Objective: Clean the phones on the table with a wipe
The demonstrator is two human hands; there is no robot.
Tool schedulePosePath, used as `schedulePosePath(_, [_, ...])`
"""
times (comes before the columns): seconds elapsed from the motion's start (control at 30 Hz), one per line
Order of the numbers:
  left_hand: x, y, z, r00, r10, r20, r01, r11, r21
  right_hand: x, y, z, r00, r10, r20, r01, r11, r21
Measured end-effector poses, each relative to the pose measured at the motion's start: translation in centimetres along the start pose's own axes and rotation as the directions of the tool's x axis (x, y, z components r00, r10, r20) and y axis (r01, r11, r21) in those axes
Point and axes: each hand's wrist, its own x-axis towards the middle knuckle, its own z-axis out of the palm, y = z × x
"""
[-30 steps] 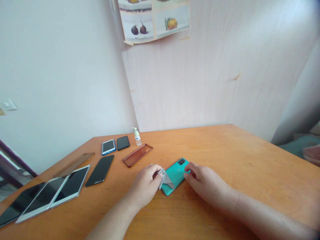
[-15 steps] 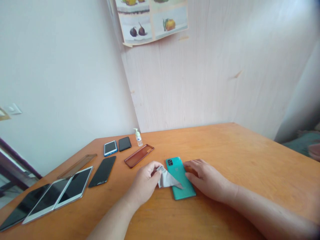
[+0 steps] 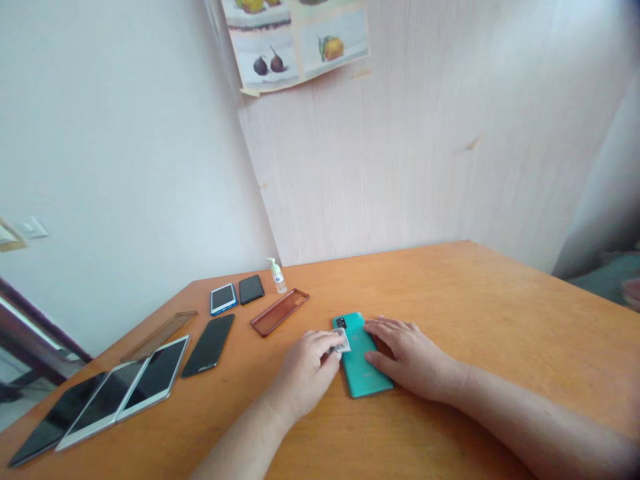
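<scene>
A teal phone lies back side up on the table, its camera block at the top left corner. My left hand is closed on a bunched light grey cloth, which touches the phone's back just below the cameras. Most of the cloth is hidden under the fingers. At the phone's right edge rests my right hand, fingers stretched out and thumb apart, the tips touching the phone.
Left of my hands lie a reddish-brown phone case, a black phone, a blue-edged phone, another dark phone, several tablets and a clear brown case. A pump bottle stands near the wall.
My left hand has moved right and up onto the phone, and the hanging cloth is now bunched under its fingers. My right hand has shifted slightly left over the phone's edge.
</scene>
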Motion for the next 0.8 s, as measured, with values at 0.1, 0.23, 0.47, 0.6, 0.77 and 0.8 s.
schedulePosePath(0.1, [-0.4, 1.1, -0.1, 0.993, 0.098, 0.07, -0.103, 0.991, 0.08, -0.1, 0.0, 0.0, 1.0, 0.006, 0.003, -0.006, 1.0, -0.01])
schedulePosePath(0.23, [-0.6, 2.0, -0.5, 0.978, 0.124, 0.165, -0.152, 0.974, 0.167, -0.2, -0.1, 0.0, 1.0, -0.001, 0.007, 0.001, 1.0, -0.016])
schedulePosePath(0.47, [0.3, -0.2, -0.3, 0.98, -0.058, 0.193, -0.015, 0.933, 0.361, -0.2, -0.4, -0.4, 1.0, -0.008, 0.013, 0.008, 1.0, -0.027])
schedulePosePath(0.6, [0.1, -0.1, -0.5, 0.97, -0.057, 0.238, -0.034, 0.931, 0.363, -0.2, -0.4, -0.5, 1.0, -0.017, 0.011, 0.017, 0.999, -0.029])
schedulePosePath(0.77, [-0.8, 2.3, -1.0, 0.942, 0.128, 0.309, -0.206, 0.95, 0.236, -0.1, -0.3, -0.4, 1.0, -0.028, 0.009, 0.029, 0.999, -0.03])
schedulePosePath(0.8, [-0.9, 2.6, -1.0, 0.936, 0.153, 0.318, -0.228, 0.95, 0.213, -0.1, -0.4, -0.4, 0.999, -0.031, 0.008, 0.032, 0.999, -0.029])
